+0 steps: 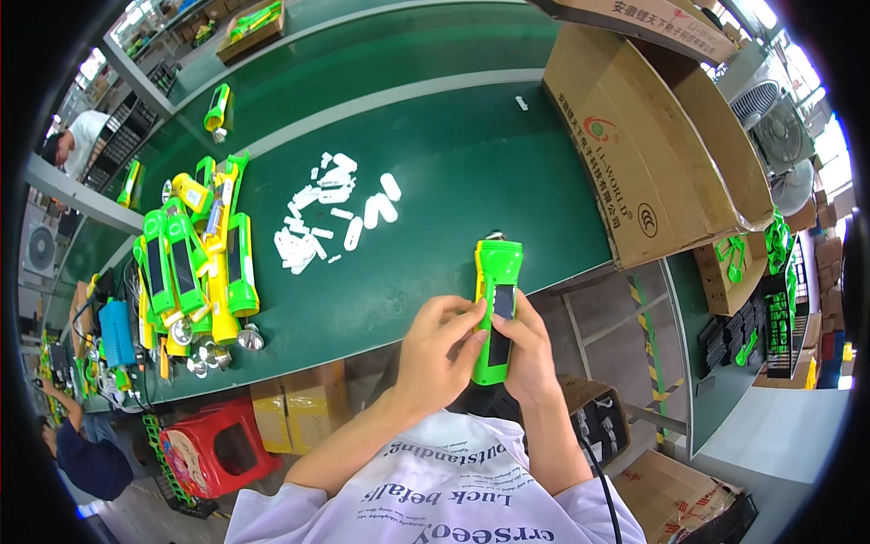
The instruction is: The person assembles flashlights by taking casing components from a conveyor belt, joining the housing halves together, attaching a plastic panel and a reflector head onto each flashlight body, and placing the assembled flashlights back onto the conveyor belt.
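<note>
A green and yellow flashlight [499, 261] with a dark panel along its side stands upright in the picture, over the near edge of the table. My right hand [533, 352] wraps its right side, the thumb resting on the dark panel. From the left, my left hand [441, 349] grips the body with thumb and fingers closed against it. A bare reflector shows at the flashlight's far end. Beyond my hands lie loose white plastic pieces [335, 195], some oval and some small strips. To the left is a pile of similar green and yellow flashlights [184, 263].
A large open cardboard box [625, 145] stands at the table's right. A blue object [116, 333] lies by the pile at left. Under the table are a red stool [222, 449] and cartons [299, 408]. Another person [86, 444] sits at far left.
</note>
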`<state>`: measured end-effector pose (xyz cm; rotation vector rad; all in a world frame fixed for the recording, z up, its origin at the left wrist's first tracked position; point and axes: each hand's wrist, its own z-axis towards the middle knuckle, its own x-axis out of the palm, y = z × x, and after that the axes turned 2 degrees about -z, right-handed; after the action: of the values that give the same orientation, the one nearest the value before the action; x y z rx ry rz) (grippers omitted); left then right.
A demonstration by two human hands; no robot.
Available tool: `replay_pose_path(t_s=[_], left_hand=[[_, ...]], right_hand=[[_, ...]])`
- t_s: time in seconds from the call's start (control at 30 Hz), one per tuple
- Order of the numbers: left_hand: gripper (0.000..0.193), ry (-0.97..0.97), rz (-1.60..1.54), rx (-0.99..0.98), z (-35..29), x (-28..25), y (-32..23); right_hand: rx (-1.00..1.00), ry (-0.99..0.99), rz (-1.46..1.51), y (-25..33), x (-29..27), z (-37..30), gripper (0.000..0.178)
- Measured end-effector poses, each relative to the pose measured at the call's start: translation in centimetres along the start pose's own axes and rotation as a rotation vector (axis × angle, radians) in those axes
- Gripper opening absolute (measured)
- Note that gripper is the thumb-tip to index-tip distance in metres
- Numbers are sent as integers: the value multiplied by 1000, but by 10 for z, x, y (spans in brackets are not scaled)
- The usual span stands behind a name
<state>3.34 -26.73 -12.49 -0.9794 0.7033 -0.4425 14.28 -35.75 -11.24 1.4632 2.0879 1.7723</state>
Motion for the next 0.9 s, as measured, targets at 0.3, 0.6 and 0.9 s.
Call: replay_pose_path(t_s=[0.3, 0.6, 0.9], left_hand=[[42, 152, -12, 93, -8, -11, -6], [43, 154, -23, 128, -16, -13, 4], [36, 121, 93, 116, 14, -47, 19]], right_hand=[[158, 153, 93, 3, -15, -12, 66], [172, 124, 6, -3, -14, -17, 81], [117, 55, -20, -6, -11, -15, 68]])
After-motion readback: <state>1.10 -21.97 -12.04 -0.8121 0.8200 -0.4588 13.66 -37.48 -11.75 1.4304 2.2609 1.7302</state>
